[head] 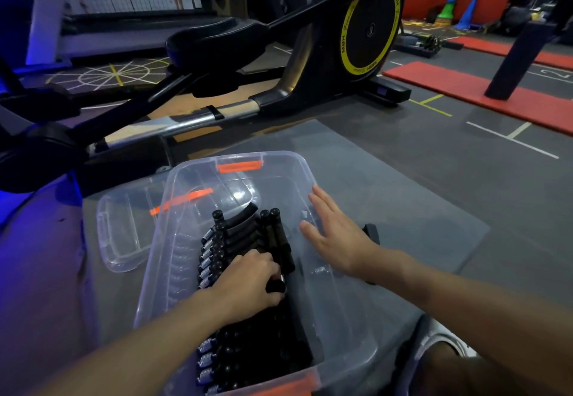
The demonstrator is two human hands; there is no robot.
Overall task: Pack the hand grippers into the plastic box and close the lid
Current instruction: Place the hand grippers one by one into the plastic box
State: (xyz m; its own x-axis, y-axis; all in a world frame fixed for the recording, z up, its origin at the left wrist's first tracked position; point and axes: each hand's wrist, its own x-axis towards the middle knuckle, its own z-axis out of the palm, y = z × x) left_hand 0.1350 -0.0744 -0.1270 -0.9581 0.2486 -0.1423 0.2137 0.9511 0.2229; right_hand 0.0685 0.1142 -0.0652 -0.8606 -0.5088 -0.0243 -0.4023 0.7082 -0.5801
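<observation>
A clear plastic box (192, 178) with orange latches stands on a grey mat in front of me. Inside it, several black hand grippers (235, 234) with silver springs lie in a row along the left side. My left hand (248, 281) is inside the box, fingers closed on one black gripper handle in that row. My right hand (335, 234) rests flat and spread on the box's right rim. One more black hand gripper (372, 231) lies on the mat just outside the box, partly hidden by my right hand. The clear lid (124, 234) lies to the left of the box.
A black elliptical trainer (279, 54) with a yellow-ringed flywheel stands just beyond the mat. Red floor mats (465, 89) and a dark post (521, 58) are at the right. My knee and white shorts (440, 352) show at the bottom right.
</observation>
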